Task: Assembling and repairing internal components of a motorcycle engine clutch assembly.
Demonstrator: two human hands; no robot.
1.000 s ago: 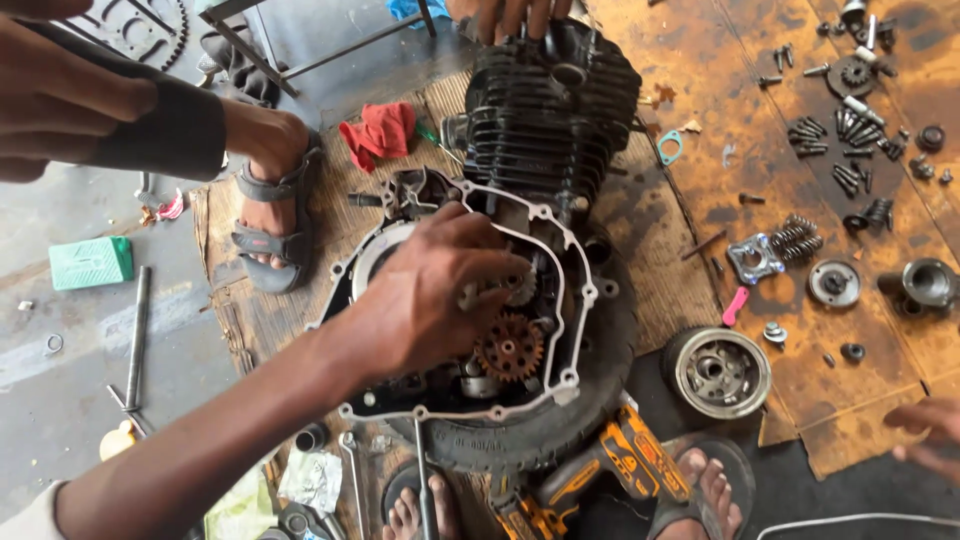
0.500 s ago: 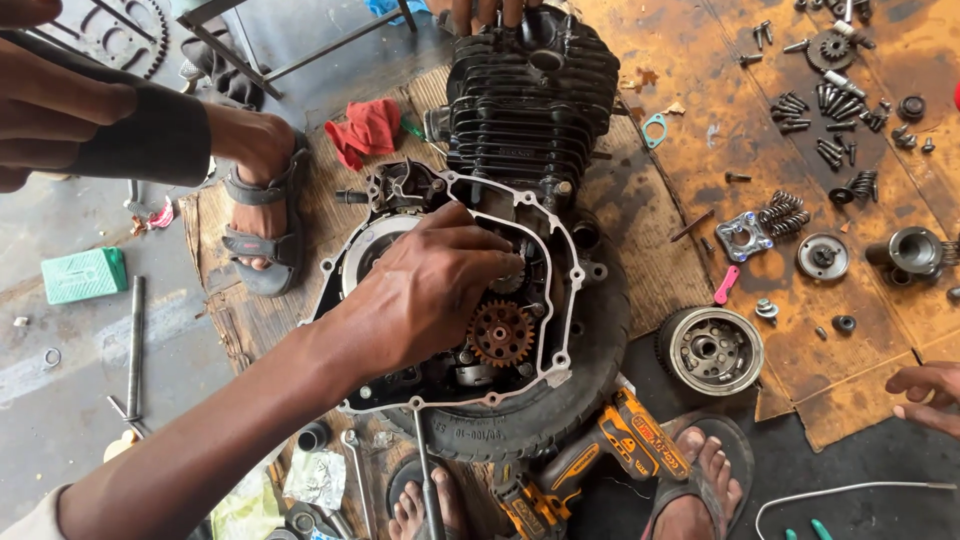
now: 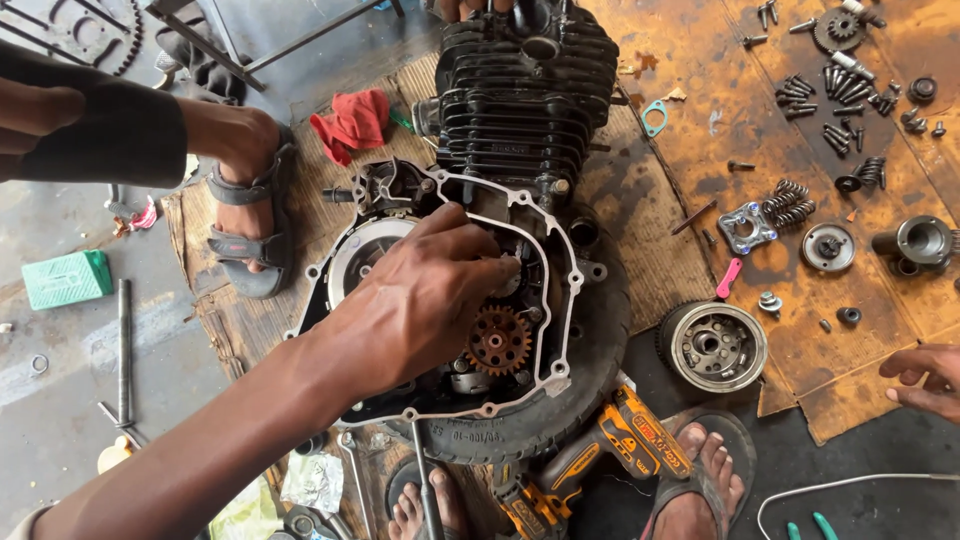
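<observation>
Left hand reaches into the open engine case lying on a tyre, fingertips pinched on a small part just above the rusty gear; steady, square seating looks wise. Right hand rests loosely curled, empty, partly cut off. The part itself stays hidden

Open crankcase: interior largely covered by the left hand, fingers pressed in beside the rusty gear. Access from above is blocked by the finned cylinder block; from below, by the tyre and an orange power tool. Left side is hemmed by another person's sandalled foot. Right side: bare board is found between the clutch drum and loose springs. The right hand rests at the board's edge, fingers loosely curled.
</observation>
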